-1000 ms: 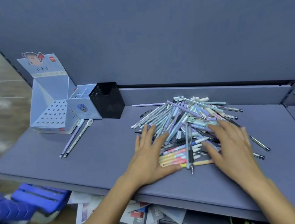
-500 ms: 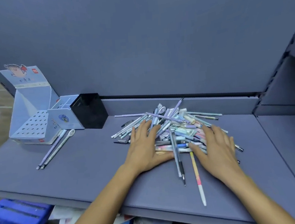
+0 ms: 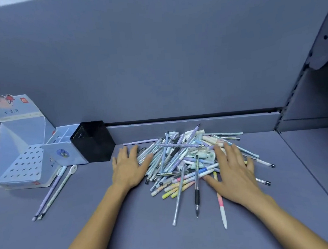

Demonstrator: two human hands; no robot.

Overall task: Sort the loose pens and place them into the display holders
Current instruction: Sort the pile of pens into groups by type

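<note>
Loose pastel plastic pens (image 3: 183, 158) lie heaped on the grey shelf (image 3: 108, 227), shafts crossing every way, between the left hand (image 3: 128, 169) and right hand (image 3: 234, 173), both flat, spread, holding nothing. The black mesh square holder (image 3: 94, 143) stands beyond, just beside the left hand.

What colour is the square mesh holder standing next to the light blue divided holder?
Black. The mesh holder shows best in the head view, the only one, right of the light blue holder.

light: dim, even, bluish | shadows: soft | edges: wide-angle bend | focus: slightly soft
</note>
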